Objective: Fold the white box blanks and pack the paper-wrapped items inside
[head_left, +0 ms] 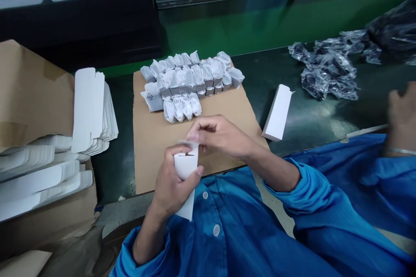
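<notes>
In the head view, a smooth, long white paper box (186, 165) is clasped between the thumb and curled fingers of the left hand (170, 188); its top flap (186, 142) is pinched by the right hand (222, 136), near flat brown cardboard (149, 151).

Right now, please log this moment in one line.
left hand: holds white box; right hand: at its upper end; cardboard: bears bagged items
</notes>
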`<move>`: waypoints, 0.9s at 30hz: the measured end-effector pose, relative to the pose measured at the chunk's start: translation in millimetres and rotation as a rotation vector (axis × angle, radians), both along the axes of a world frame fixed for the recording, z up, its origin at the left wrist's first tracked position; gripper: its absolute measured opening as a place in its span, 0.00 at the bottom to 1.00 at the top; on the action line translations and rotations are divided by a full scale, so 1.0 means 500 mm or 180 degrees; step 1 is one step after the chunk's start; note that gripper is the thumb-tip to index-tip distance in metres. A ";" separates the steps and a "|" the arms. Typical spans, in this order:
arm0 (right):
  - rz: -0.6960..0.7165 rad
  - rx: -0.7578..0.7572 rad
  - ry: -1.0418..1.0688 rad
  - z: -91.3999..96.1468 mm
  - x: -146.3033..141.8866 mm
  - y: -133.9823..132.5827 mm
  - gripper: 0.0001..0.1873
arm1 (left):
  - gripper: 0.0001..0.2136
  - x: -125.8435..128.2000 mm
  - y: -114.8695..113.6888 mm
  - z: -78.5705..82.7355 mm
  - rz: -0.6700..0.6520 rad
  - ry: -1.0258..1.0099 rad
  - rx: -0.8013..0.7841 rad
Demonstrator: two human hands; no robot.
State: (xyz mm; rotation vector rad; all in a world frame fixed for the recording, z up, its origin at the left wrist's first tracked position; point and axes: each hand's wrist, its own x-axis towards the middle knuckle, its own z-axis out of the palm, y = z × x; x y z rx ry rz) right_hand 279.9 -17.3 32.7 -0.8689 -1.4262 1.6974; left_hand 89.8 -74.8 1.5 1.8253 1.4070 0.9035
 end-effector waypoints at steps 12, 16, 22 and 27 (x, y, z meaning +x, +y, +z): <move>-0.0599 0.2260 -0.0784 -0.020 -0.027 -0.038 0.08 | 0.45 0.023 -0.019 -0.035 0.0242 -0.0471 0.0700; -0.0540 0.2070 -0.0830 -0.016 -0.022 -0.042 0.06 | 0.44 0.008 -0.022 -0.030 0.0032 0.0033 0.0397; -0.0561 0.1742 -0.0632 -0.029 -0.030 -0.069 0.08 | 0.39 0.000 -0.024 -0.030 -0.0005 0.0279 0.0305; -0.1085 0.1777 -0.0501 -0.077 -0.067 -0.117 0.14 | 0.35 0.008 -0.033 -0.033 0.0168 0.0150 0.0362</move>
